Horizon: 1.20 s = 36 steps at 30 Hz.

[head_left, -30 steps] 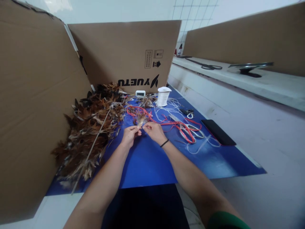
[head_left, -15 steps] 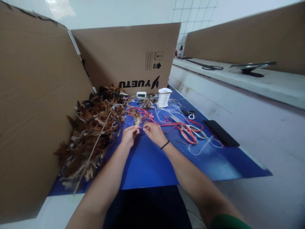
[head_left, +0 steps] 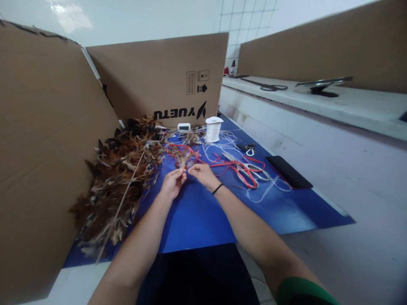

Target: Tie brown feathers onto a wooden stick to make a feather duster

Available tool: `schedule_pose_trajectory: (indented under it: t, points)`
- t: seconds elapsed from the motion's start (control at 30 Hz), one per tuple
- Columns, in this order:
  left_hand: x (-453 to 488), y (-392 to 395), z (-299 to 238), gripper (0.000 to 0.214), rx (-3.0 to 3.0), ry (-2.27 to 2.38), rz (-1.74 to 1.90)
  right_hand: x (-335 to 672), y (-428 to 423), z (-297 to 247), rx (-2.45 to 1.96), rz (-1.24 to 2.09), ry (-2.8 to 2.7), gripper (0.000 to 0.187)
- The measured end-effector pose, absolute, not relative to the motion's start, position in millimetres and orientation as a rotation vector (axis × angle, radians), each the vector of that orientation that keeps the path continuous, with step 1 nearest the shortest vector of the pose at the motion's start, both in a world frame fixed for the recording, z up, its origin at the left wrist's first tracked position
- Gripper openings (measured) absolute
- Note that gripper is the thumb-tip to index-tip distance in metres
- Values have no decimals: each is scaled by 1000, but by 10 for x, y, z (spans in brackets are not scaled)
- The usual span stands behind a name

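Observation:
Between thumb and fingertips, my left hand [head_left: 173, 182] pinches the base of a small bunch of brown feathers [head_left: 182, 157], whose tips fan out away from me. Close on its right, my right hand [head_left: 202, 174] has its fingers pinched together beside the quill end. Whatever it grips is too small to make out. Just beyond and right of the hands runs a tangle of red ribbon [head_left: 227, 163]. It leads to scissors [head_left: 251, 173] with ribbon over the handles. A large pile of brown feathers [head_left: 124, 169] lies left of my left hand, with a thin pale stick across it.
On the blue tabletop [head_left: 197, 224] stand a white spool [head_left: 213, 130] and a small white digital display [head_left: 183, 127]. Clear ribbon [head_left: 263, 192] and a black phone [head_left: 288, 171] lie right. Cardboard panels [head_left: 152, 76] wall the back and left. Dark scissors [head_left: 270, 87] rest on the right ledge.
The view has shifted slightly. My right hand's fingers have drawn closer together near the feather base, and the feather bunch shows more spread. My left hand keeps its pinch.

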<state>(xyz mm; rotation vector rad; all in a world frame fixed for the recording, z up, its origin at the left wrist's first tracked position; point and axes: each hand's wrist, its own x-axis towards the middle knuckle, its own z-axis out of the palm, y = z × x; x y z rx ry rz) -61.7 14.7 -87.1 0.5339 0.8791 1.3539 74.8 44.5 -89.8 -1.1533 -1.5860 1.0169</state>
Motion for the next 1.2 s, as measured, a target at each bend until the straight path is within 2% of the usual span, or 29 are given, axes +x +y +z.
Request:
schedule_pose_trajectory:
  t: [0.13,0.27,0.37,0.6,0.87,1.0,1.2]
  points:
    - [-615,178,-890,1,531,883,1366,719,420,-891,-1174,1182,-1551,20]
    - [-626,207,-909,3,537,909,1385,721,448,-907,-1166,1118,-1596,18]
    - [-636,210,-909,1,593,953,1390,736,484,-934,-1183,997,-1676,18]
    - [-649,187,-924,19,826,1057,1433,754,409,-829,-1283,696,-1857,13]
    - [-740,229,-961,7,1280,1447,1423,837,223,-646,-1199,25,-2215,21]
    - [-748,181,-876,16,1640,1493,1419,885,172,-543,-1131,-228,-2327,24]
    - [-702,121,-836,19,1913,1396,1254,959,187,-444,-1082,-317,-2425,26]
